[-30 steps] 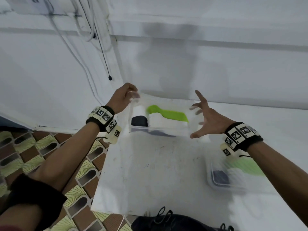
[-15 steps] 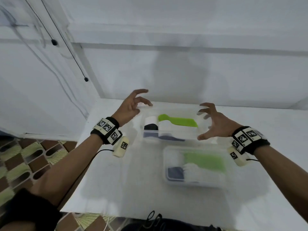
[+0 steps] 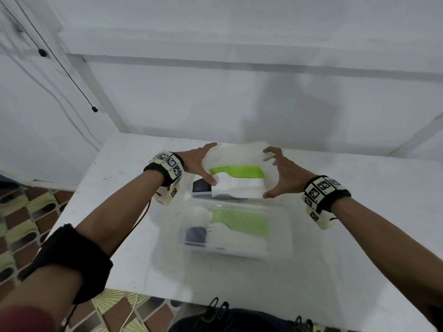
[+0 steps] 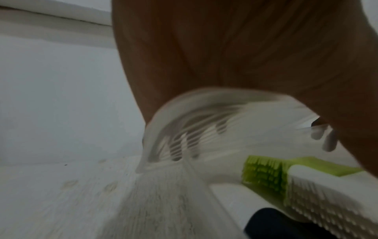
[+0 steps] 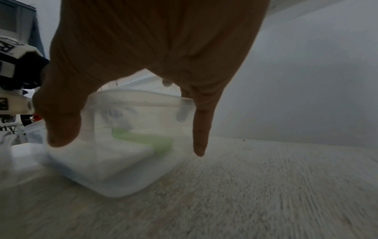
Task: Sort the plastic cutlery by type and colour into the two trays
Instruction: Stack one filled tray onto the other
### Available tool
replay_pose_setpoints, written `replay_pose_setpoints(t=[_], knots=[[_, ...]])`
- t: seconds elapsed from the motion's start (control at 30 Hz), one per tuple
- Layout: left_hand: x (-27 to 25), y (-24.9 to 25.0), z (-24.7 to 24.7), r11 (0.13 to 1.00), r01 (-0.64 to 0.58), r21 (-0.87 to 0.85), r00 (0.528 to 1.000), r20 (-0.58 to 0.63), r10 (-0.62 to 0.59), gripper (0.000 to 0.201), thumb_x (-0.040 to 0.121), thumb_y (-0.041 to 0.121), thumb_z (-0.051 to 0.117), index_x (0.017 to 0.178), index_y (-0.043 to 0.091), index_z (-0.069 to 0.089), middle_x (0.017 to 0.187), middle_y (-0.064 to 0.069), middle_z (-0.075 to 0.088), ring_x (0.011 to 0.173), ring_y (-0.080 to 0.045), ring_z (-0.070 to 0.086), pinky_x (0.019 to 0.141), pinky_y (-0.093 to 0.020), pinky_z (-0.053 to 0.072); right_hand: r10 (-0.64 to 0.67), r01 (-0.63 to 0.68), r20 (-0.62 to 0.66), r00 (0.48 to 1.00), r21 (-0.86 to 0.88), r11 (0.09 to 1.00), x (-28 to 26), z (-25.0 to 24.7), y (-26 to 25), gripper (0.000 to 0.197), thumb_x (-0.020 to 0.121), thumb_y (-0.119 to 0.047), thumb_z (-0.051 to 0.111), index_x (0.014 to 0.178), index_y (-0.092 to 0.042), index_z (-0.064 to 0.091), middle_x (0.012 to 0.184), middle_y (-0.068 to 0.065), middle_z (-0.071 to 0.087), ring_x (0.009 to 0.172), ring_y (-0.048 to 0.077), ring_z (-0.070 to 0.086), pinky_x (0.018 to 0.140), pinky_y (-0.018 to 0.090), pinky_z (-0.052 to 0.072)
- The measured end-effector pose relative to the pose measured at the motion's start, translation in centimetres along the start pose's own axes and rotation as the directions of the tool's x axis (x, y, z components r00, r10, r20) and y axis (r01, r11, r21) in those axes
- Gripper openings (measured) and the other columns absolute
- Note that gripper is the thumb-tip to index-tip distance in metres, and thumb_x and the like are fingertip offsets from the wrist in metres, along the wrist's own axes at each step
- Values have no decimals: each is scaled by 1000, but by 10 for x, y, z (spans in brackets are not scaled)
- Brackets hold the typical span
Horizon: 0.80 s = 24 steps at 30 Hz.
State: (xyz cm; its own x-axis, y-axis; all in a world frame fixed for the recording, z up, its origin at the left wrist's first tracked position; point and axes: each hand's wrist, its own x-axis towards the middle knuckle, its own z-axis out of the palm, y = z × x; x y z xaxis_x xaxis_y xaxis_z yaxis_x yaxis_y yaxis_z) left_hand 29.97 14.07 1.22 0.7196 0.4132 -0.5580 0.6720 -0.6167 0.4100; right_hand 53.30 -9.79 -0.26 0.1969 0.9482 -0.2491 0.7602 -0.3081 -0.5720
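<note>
Both hands (image 3: pixel 242 173) gripping far tray (image 3: pixel 239 152), near tray (image 3: pixel 279 236) just beside

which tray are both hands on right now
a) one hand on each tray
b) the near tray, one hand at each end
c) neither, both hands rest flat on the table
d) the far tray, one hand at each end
d: the left hand and right hand grip opposite ends of the far tray, while the near tray sits untouched on the white table.
</note>
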Motion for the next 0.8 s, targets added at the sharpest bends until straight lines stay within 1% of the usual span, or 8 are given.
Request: replay_pose_setpoints(t=[0.1,0.2,0.27,0.37,0.5,0.57,0.67,0.8], knots=[[0,-1,1,995,38,95,999,-23,-36,136,47,70,88,153,51,4,150,-3,37,143,-29,26,115,-54,32,42,-45,61,997,53,998,-6,5,2,123,52,-58,95,142,-39,14,142,-1,40,124,19,45,103,36,39],[-2,0,3,988,5,155,1000,-26,-1,134,49,70,86,155,47,8,154,-2,28,143,-28,21,115,-52,27,99,-103,87,991,36,994,-13,2,5,89,67,-72,79,134,-44,29,138,3,45,122,23,49,97,36,37],[-4,2,5,986,-31,166,999,-28,36,130,53,68,87,156,46,11,156,0,25,143,-26,20,116,-50,24,124,-125,30,992,32,992,-10,-5,5,74,74,-79,67,131,-44,35,143,6,45,122,22,49,100,37,36],[-6,10,10,979,-113,169,993,-15,117,124,59,63,90,155,45,13,156,3,22,144,-25,19,119,-51,21,106,-106,-14,994,30,994,1,-15,3,98,65,-85,70,144,-46,27,159,-5,26,144,22,32,117,46,30],[-11,16,15,968,-152,200,988,17,151,121,58,65,90,151,47,15,155,6,19,145,-24,17,118,-51,21,110,-99,227,968,-58,993,17,-18,-13,134,57,-77,82,157,-48,-2,170,-8,-3,156,16,0,125,52,12],[-14,11,16,960,-158,230,987,38,153,124,56,68,89,151,49,12,155,8,16,144,-23,18,118,-50,22,120,-88,295,948,-119,989,19,-15,-18,141,53,-76,85,157,-47,-5,169,-9,-1,155,16,-2,124,56,14],[-19,-3,18,952,-163,261,987,57,153,128,58,68,88,154,50,6,159,9,11,146,-26,19,117,-51,28,124,-64,286,950,-210,976,16,-11,-16,140,53,-75,86,157,-46,-4,166,-8,8,153,15,3,121,58,22],[-24,-15,18,947,-187,260,982,49,181,127,63,62,88,157,46,5,162,4,14,147,-24,18,117,-51,29,81,-8,286,955,-248,969,5,-7,-3,137,55,-75,84,157,-46,-3,162,-16,6,150,9,2,119,58,28]])
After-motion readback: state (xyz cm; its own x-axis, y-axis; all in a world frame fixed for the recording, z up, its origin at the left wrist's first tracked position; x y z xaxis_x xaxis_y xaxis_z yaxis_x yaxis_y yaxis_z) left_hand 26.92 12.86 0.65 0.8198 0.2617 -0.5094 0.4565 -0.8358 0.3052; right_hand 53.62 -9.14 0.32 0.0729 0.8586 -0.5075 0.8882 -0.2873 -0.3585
